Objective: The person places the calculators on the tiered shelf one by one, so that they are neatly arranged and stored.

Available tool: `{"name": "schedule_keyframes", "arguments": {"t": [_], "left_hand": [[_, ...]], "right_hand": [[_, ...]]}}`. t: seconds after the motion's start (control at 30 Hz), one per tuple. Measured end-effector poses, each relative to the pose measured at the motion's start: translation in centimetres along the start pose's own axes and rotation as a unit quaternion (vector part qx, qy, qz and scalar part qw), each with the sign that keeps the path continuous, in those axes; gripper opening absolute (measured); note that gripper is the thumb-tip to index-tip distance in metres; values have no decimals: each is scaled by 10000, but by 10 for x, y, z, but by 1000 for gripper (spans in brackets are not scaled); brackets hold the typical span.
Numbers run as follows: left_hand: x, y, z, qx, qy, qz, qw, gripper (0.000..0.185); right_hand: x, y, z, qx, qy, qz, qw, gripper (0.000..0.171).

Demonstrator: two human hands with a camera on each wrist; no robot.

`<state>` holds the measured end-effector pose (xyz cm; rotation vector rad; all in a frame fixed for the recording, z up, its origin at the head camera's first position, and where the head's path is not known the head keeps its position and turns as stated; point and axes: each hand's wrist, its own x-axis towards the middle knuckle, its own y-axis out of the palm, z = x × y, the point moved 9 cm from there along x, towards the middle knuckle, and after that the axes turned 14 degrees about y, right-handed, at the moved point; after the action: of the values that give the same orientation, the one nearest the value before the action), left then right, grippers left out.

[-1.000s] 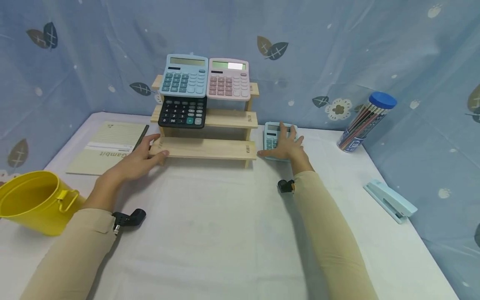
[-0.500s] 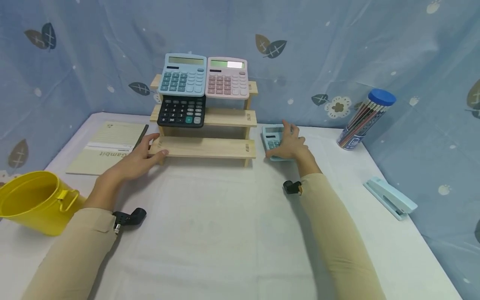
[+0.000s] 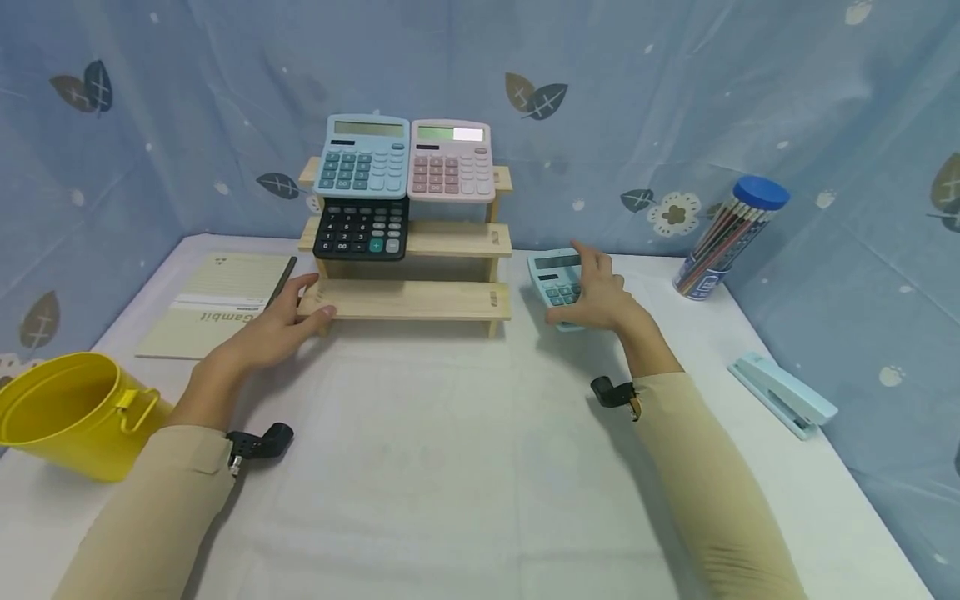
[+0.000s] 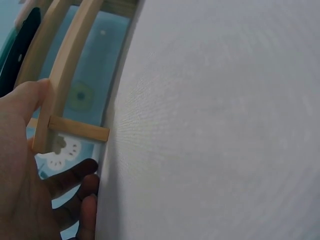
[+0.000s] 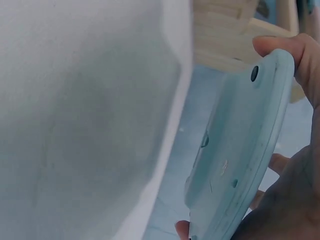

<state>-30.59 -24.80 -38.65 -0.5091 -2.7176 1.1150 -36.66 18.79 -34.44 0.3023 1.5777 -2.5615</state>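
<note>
My right hand (image 3: pixel 597 293) grips a light blue calculator (image 3: pixel 557 277) by its edges, to the right of a three-tier wooden shelf (image 3: pixel 420 298). In the right wrist view the calculator's underside (image 5: pixel 230 145) shows, raised off the white table. At the shelf's left end my left hand (image 3: pixel 272 327) holds the lowest board between thumb and index finger; the other fingers hang loosely below it in the left wrist view. Blue (image 3: pixel 363 158) and pink (image 3: pixel 451 162) calculators lean side by side on the top tier. A black calculator (image 3: pixel 362 229) sits on the left of the middle tier.
Left of the shelf lie a notebook (image 3: pixel 202 300) and a dark pen-like stick (image 3: pixel 282 279). A yellow bucket (image 3: pixel 112 429) stands nearer on the left. Towards the right edge are a tub of pencils (image 3: pixel 726 242) and a light blue stapler (image 3: pixel 783 394).
My right hand has closed round the light blue calculator, lifted it from the table and shifted slightly right. My left hand stays on the shelf's end.
</note>
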Motion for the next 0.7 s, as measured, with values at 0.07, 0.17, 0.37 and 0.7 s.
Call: {"name": "schedule_keyframes", "arguments": {"t": [0.07,0.17,0.37,0.7], "left_hand": [[1,0,1,-13,17,4,10000,93],[2,1,3,-62,22,-6,10000,93],[2,1,5,-73,13,-14,10000,93],[3,1,5,-33,40,-7,10000,94]], "right_hand": [[-5,-5,0,140,-115,-20,9998,123],[-14,-12,2,275,-285,-74,9992,124],[-33,-20,14,388,-597,-186,9973,122],[-54,-20,42,431,-1195,-439,9909,117]]}}
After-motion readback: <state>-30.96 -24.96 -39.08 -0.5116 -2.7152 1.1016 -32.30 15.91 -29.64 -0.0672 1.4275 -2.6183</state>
